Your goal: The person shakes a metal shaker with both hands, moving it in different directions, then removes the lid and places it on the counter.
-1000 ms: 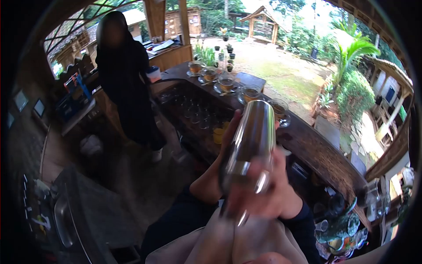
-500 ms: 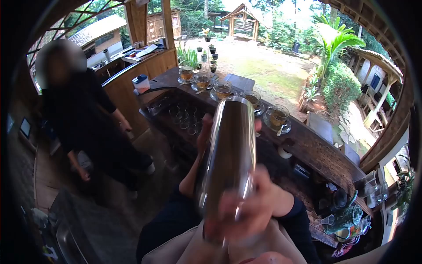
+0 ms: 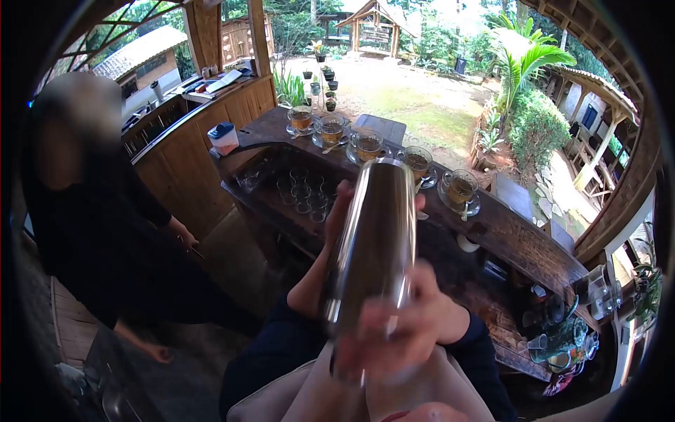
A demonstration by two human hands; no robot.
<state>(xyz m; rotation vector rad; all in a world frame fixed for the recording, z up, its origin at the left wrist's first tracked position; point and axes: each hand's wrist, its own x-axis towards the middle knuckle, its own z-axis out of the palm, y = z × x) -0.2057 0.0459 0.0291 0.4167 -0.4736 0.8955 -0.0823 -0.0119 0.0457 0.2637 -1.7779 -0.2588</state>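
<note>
Likely shaking step: tall silver metal cylinder, on near side of dark wooden counter, grasped by left hand up top, right hand below. Next move calls for firm two-handed control.

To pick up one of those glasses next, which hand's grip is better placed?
Probably the left grip: it holds the metal cylinder on the side nearer the glasses. The right grip, by the cylinder's lower end, would likely have to reach across.
</note>
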